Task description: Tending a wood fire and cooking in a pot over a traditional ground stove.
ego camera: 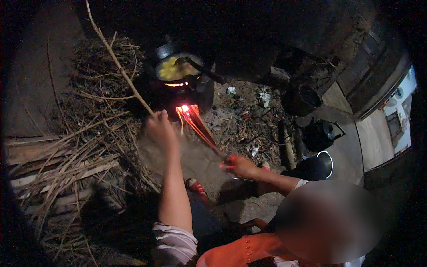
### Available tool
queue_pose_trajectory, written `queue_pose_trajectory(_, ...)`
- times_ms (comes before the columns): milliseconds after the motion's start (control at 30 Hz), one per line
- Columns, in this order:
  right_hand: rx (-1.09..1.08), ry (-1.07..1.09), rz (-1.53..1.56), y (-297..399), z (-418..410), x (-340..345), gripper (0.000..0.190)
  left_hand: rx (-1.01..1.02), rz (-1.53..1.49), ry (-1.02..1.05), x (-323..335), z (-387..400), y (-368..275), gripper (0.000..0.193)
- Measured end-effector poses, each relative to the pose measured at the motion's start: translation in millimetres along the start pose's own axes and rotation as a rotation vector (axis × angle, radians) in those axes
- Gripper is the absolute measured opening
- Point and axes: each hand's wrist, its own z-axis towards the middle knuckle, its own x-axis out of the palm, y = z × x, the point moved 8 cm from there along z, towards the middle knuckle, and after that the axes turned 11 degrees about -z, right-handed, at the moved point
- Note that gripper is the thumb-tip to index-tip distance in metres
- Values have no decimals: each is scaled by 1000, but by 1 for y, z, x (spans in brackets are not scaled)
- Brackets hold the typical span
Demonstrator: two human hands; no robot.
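Observation:
My left hand (161,130) grips the thick lower end of a long, forked dry branch (121,68), which slants up and away to the left. Lower on the right, my right hand (241,167) closes around the outer ends of thin firewood sticks (204,131). These run into the glowing mouth (186,109) of a dark stove. On the stove stands a pot (158,76) with yellow pieces of food (169,68) in it, blurred by steam or motion. A dark-handled utensil (208,73) rests across its rim.
A heap of dry twigs (96,133) spreads along the left. Ash and litter (250,123) cover the ground right of the stove. Beyond are a blackened pot (307,96), a sooty kettle (322,133) and a white-rimmed bucket (328,165). A sandalled foot (197,189) stands below my hands.

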Motion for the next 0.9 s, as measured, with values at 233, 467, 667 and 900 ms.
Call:
queue_pose_trajectory(233, 37, 191, 79, 7, 31, 18, 36, 84, 66, -2, -4, 5, 7, 31)
queue_pose_trajectory(467, -27, 145, 81, 35, 46, 12, 27, 148, 240, 11, -5, 14, 15, 34)
queue_pose_trajectory(667, 1, 227, 157, 21, 57, 35, 21, 92, 248, 54, -1, 7, 7, 35)
queue_pose_trajectory(900, -140, 28, 47, 11, 30, 23, 23, 100, 153, 31, 6, 0, 4, 34)
